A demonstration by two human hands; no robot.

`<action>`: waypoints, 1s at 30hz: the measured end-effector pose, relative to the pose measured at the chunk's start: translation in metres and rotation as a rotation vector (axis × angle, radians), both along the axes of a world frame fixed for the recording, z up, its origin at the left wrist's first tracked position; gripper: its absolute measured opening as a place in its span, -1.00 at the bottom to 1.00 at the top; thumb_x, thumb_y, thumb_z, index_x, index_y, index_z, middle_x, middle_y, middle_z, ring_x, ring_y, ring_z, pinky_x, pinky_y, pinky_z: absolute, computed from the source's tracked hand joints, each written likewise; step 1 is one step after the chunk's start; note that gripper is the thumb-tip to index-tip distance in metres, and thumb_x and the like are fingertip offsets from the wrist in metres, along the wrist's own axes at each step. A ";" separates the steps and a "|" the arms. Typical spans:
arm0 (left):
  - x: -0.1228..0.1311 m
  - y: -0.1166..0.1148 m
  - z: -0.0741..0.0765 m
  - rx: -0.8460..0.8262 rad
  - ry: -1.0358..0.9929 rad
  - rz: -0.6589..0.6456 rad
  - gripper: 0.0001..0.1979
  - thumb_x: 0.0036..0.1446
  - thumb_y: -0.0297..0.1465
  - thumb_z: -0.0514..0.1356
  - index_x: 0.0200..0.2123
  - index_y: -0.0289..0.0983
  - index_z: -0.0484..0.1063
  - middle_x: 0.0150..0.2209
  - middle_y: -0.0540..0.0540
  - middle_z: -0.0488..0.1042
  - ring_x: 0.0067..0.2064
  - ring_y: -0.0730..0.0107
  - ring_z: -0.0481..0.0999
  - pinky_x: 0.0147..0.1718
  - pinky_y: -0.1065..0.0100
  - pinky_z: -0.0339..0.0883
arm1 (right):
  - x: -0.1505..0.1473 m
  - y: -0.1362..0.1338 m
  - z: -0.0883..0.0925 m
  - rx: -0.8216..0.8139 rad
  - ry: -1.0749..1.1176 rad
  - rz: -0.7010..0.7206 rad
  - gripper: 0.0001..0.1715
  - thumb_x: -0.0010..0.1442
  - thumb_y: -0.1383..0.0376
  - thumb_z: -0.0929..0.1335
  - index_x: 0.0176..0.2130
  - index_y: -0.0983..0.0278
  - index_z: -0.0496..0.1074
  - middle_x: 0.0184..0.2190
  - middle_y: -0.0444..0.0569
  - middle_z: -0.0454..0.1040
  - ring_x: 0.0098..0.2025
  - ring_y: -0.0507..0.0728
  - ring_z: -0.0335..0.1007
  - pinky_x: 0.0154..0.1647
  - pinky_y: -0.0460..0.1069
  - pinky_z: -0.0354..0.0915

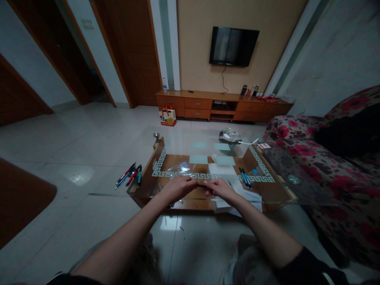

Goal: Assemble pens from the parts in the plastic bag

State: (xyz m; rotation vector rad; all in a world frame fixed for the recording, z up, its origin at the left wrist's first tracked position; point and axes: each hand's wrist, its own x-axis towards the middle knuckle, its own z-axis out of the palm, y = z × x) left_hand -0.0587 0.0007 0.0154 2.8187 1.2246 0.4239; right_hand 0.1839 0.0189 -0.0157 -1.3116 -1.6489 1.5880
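Note:
Over the near part of the glass table [190, 136], my left hand [180, 187] and my right hand [219, 187] are closed at either end of a short black pen [202, 185]. The fingers cover its ends, so I cannot tell whether it is whole. To the left, several red, blue and black pens [128, 176] lie in a loose pile on the glass. A smaller group of blue and black pens [245, 178] lies to the right of my right hand. Beyond my left hand is a clear plastic bag [180, 169].
White paper [251, 196] and a white box [221, 171] show around my right forearm. A bin with a plastic liner [230, 136] stands towards the far side. The flowered sofa [299, 138] borders the table's right. A paper bag [168, 116] stands before the TV cabinet [197, 103].

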 end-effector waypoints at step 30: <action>0.003 0.000 0.003 -0.001 0.031 -0.013 -0.71 0.36 -0.27 0.03 0.01 -0.09 0.48 -0.29 -0.09 0.52 -0.33 0.36 0.48 -0.38 0.42 0.22 | 0.000 -0.001 0.002 -0.053 0.053 0.006 -0.58 0.07 -0.01 0.44 -0.36 0.32 0.57 -0.46 -0.04 0.54 -0.55 -0.05 0.12 -0.55 -0.12 -0.02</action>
